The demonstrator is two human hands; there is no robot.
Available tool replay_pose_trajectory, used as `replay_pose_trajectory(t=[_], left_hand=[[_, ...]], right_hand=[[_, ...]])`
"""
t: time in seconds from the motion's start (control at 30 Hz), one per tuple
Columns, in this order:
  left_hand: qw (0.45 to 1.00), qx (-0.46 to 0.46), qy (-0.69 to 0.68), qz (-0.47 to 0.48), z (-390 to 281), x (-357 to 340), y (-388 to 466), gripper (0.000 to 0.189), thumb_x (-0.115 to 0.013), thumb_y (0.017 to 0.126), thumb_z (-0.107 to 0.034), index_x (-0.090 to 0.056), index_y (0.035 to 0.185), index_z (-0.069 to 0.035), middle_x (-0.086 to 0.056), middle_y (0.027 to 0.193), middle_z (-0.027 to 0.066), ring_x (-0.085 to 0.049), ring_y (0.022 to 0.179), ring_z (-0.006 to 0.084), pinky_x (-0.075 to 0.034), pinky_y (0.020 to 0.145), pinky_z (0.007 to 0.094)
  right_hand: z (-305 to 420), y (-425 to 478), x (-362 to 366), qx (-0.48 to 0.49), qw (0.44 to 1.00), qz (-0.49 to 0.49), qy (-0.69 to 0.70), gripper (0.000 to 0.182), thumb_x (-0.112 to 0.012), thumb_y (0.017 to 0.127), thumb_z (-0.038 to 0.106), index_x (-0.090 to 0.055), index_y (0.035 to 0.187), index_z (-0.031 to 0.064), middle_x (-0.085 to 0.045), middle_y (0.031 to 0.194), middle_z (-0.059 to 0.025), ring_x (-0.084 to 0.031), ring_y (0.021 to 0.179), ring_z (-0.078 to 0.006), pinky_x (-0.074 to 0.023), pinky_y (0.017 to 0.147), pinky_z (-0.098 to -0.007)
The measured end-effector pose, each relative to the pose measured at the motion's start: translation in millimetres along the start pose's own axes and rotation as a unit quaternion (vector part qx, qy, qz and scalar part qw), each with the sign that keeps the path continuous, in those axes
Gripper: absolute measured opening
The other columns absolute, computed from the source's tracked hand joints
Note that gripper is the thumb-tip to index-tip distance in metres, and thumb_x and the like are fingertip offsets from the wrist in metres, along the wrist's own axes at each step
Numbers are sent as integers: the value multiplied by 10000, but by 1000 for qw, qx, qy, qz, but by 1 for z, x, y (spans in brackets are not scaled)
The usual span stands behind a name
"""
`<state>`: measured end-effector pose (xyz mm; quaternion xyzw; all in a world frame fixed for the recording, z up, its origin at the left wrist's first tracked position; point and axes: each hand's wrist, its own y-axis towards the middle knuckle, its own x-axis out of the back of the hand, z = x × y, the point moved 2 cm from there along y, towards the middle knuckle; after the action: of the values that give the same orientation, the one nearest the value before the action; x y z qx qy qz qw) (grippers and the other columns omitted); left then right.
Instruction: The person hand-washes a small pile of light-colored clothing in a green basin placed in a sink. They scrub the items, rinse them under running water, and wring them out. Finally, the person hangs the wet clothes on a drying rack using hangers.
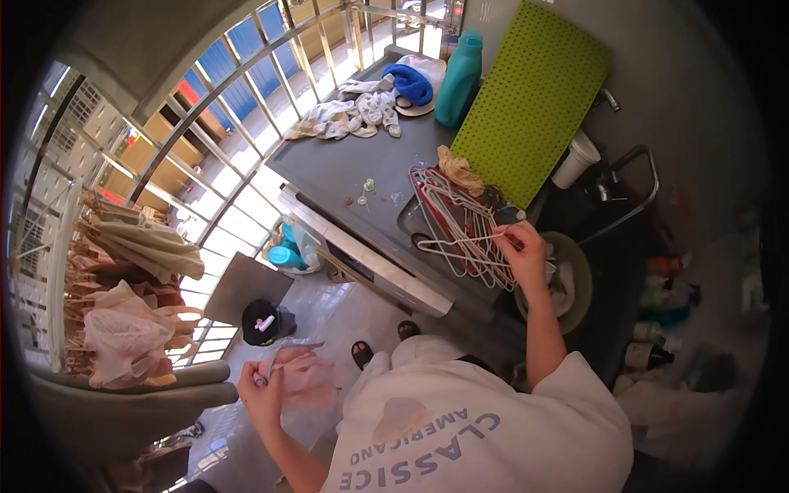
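Observation:
My left hand (262, 385), low on the left, is closed around a pink cloth garment (305, 376) that hangs from it with a bluish edge. On the right, my right hand (523, 246) grips a white clothes hanger (456, 244) by its hook end, over a heap of red and white wire hangers (453, 215). The heap lies on the dark grey counter (327, 163). A crumpled beige cloth (459, 171) touches the heap's upper end. Just right of my right hand, a round basin (582, 283) holds wet, pale cloth in the sink.
Clothes hang on a rack (132, 296) at the left beside the window bars. A green perforated board (536, 92) leans near a teal bottle (462, 77), a white cup (576, 161) and the faucet (650, 179). A black bin (262, 323) stands on the floor.

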<state>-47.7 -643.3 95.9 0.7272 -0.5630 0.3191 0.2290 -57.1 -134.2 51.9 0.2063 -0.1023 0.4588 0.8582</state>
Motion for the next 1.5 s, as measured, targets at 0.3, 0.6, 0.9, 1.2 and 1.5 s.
replay_pose_trajectory(t=[0.3, 0.6, 0.9, 1.2, 1.5], left_hand=[[979, -62, -177, 77, -39, 42, 36, 166, -716, 745, -85, -578, 812, -20, -543, 733, -21, -461, 708, 60, -392, 643, 215], [963, -200, -89, 157, -108, 55, 54, 226, -757, 700, -53, -581, 840, -34, -544, 759, -20, -464, 693, 58, -395, 607, 224], [952, -298, 13, 64, -70, 114, 84, 386, -802, 638, -103, -636, 987, -85, -571, 838, 41, -531, 668, 200, -463, 634, 344], [772, -183, -217, 568, -50, 117, 142, 342, -721, 838, -299, -683, 952, 21, -647, 809, -14, -556, 698, 48, -442, 578, 244], [948, -284, -74, 124, -82, 56, 181, 343, -635, 865, -302, -500, 755, -7, -479, 647, 61, -439, 583, 138, -387, 556, 330]], right_hand=[[144, -48, -45, -156, 900, 273, 301, 244, -560, 917, 53, -559, 1161, 53, -478, 702, 70, -381, 592, 5, -286, 517, -159], [219, -67, -225, 54, 850, 423, 308, 305, -666, 843, 15, -590, 1138, 24, -644, 862, -5, -547, 733, -10, -422, 601, -167], [267, -21, -146, 162, 970, 178, 36, 100, -678, 805, 21, -691, 902, 41, -666, 719, -24, -567, 580, -54, -424, 500, -212], [287, 1, -139, 268, 961, 13, -61, 155, -704, 698, 15, -702, 848, 54, -617, 642, -27, -539, 540, -100, -405, 488, -242], [270, 29, -145, 155, 979, 69, -110, 104, -701, 693, 76, -659, 783, 46, -566, 585, -33, -550, 555, -104, -420, 520, -259]])
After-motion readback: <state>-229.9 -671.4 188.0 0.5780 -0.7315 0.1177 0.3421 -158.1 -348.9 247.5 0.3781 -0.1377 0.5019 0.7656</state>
